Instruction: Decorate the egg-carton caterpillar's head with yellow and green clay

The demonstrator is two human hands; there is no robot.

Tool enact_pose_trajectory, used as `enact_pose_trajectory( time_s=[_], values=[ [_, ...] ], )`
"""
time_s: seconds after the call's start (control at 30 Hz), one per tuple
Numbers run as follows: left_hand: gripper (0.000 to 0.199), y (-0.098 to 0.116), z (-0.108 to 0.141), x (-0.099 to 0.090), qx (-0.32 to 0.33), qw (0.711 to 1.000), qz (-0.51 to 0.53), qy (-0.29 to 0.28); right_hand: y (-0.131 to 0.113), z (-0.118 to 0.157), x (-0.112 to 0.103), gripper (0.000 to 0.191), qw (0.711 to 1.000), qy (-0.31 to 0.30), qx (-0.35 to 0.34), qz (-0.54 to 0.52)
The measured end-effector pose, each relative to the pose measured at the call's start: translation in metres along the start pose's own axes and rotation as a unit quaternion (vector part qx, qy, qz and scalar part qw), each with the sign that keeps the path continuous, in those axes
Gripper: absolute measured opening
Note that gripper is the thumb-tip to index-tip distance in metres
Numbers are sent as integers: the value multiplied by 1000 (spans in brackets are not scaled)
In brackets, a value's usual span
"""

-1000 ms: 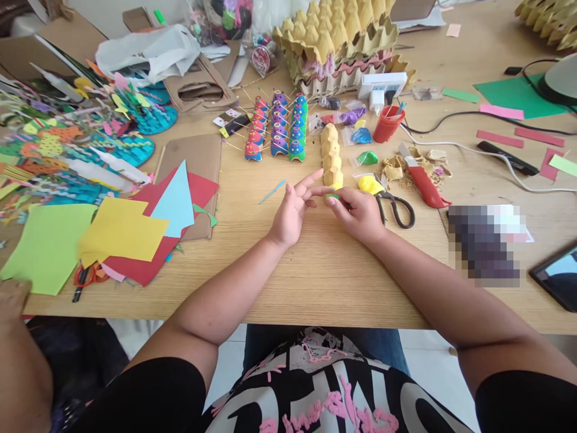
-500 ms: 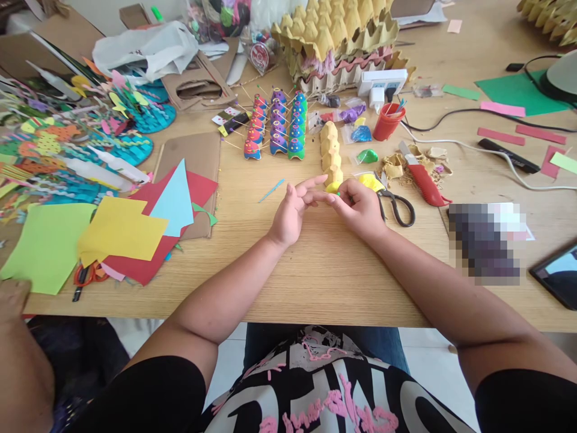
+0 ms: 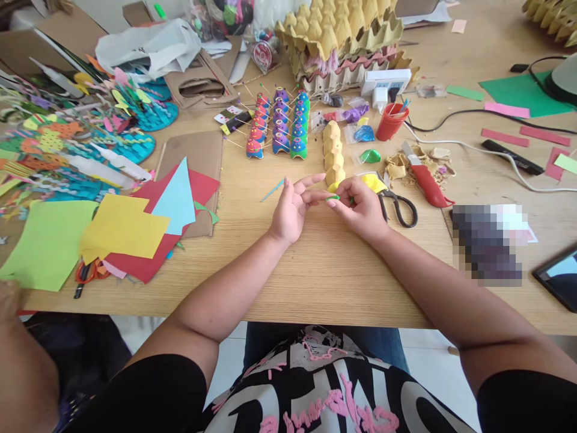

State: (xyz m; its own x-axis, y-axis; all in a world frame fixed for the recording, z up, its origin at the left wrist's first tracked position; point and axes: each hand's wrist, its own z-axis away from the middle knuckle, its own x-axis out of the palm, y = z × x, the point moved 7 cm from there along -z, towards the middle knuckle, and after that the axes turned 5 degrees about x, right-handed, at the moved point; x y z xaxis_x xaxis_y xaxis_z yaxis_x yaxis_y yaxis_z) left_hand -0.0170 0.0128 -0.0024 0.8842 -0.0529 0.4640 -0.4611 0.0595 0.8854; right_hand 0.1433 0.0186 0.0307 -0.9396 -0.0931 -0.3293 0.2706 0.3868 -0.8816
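Clay, a small green bit, is resting where the two hands are meeting, above the desk. The right hand is apparently pinching it, thumb and forefinger together on it; the left hand is holding its fingers spread, one fingertip touching the bit. From where I'm standing, the hands seem to be shaping this piece, and the next move looks to be calling for a light, steady pinch. Just beyond the grip, an egg-carton strip is lying lengthwise, its near end partly hidden by the fingers. Right of the grip, yellow clay is lying by black-handled scissors; farther right, a red-handled knife is resting. Left of the grip, a thin blue stick is lying, and beyond it three colourful strips are standing side by side.
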Motion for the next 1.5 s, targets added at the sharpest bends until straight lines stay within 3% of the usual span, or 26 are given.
enact_pose_trajectory(
  time_s=[0.17, 0.43, 1.2, 1.5],
  values=[
    [83, 1, 2, 7, 25, 999, -17, -44, 1, -1, 1, 65, 1000, -5, 9, -24],
    [89, 1, -4, -2, -4, 1000, 5, -2, 2, -1, 7, 61, 998, -43, 23, -48],
    [85, 8, 0, 1, 12, 1000, -9, 15, 4, -4, 9, 61, 993, -57, 21, -101],
    [87, 4, -1, 1, -10, 1000, 3, 3, 2, -2, 8, 58, 995, -46, 12, -87]
  ],
)
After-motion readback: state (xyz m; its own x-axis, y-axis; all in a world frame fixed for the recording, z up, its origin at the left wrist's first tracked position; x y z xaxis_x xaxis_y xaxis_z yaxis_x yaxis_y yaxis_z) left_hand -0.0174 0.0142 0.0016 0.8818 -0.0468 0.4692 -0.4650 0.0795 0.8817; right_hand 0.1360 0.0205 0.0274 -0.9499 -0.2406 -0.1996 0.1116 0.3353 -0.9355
